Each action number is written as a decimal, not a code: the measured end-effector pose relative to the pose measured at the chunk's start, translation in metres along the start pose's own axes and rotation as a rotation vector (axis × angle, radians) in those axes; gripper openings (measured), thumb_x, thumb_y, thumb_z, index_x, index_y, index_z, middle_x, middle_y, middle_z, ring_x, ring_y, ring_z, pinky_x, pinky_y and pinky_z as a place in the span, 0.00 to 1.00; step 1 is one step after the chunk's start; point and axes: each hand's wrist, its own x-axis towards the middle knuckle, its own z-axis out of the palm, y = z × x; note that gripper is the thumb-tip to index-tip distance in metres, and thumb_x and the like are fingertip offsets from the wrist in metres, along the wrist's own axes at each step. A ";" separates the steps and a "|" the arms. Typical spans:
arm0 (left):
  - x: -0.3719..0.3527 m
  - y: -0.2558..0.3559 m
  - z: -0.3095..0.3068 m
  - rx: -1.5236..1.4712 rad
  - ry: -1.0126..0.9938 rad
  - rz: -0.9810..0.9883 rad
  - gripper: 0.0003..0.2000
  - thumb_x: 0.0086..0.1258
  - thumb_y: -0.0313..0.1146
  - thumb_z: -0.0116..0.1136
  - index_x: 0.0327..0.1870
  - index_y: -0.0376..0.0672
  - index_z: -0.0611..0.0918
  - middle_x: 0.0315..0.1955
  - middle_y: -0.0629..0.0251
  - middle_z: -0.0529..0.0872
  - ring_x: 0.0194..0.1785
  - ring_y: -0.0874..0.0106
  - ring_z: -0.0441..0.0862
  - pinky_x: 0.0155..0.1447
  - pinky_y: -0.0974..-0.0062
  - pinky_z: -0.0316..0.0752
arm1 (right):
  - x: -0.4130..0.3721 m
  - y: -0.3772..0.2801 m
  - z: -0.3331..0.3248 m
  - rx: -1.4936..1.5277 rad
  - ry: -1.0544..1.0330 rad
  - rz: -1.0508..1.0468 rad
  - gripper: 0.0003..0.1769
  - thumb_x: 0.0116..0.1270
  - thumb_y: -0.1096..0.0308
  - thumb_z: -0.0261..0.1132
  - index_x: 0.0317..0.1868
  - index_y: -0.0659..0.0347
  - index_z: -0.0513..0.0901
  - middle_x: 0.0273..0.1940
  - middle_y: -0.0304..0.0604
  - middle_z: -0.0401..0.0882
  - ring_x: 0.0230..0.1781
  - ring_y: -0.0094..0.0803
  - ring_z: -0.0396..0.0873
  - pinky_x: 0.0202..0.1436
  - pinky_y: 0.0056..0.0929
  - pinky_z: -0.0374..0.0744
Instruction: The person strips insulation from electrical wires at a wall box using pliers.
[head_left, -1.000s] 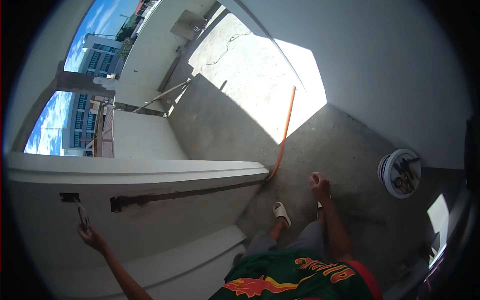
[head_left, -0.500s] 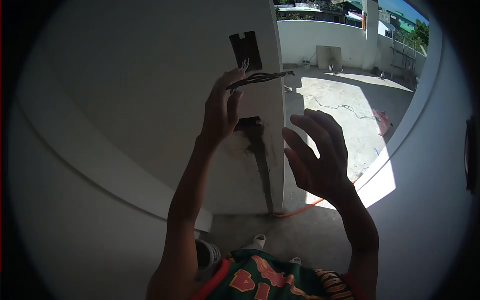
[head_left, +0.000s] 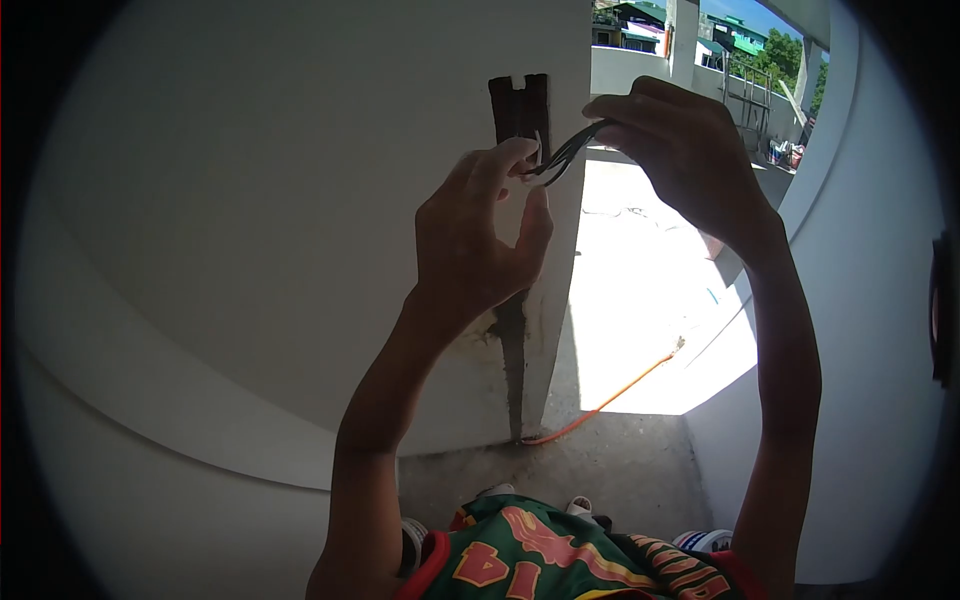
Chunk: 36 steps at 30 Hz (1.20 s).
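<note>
The left hand (head_left: pixel 478 228), thumb and fingers parted in a loose curve, is at the near end of the dark, thin, bendy wires (head_left: pixel 565 155) in front of the notched dark wall opening (head_left: pixel 522 110), though whether it grips them is unclear, while the right hand (head_left: pixel 690 150) pinches their far end between thumb and fingers. Below, a rough grey cement strip (head_left: pixel 512 350) runs down the smooth pale wall (head_left: pixel 270 230) to an orange hose (head_left: pixel 610 402) on the concrete floor (head_left: pixel 640 455); the green jersey (head_left: pixel 540 550) reads "14".
</note>
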 end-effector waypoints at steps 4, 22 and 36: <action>0.021 -0.002 0.000 0.305 0.045 -0.070 0.15 0.61 0.23 0.56 0.50 0.40 0.78 0.33 0.61 0.83 0.33 0.72 0.84 0.35 0.74 0.81 | -0.004 0.015 -0.029 0.083 0.237 0.360 0.10 0.68 0.63 0.66 0.43 0.60 0.86 0.34 0.42 0.86 0.30 0.30 0.83 0.36 0.29 0.81; -0.044 0.064 -0.068 0.057 -0.818 -0.425 0.08 0.65 0.34 0.65 0.42 0.47 0.83 0.22 0.71 0.85 0.24 0.77 0.84 0.29 0.79 0.77 | -0.081 0.057 -0.027 0.397 0.262 0.244 0.11 0.54 0.76 0.72 0.39 0.66 0.84 0.26 0.43 0.79 0.23 0.24 0.77 0.24 0.23 0.71; -0.221 0.136 0.052 -0.153 -0.712 -1.750 0.20 0.68 0.42 0.63 0.57 0.43 0.79 0.33 0.64 0.86 0.41 0.74 0.84 0.49 0.73 0.78 | -0.085 0.127 0.022 0.589 0.393 0.138 0.13 0.53 0.60 0.67 0.24 0.61 0.76 0.17 0.38 0.65 0.16 0.27 0.62 0.22 0.26 0.61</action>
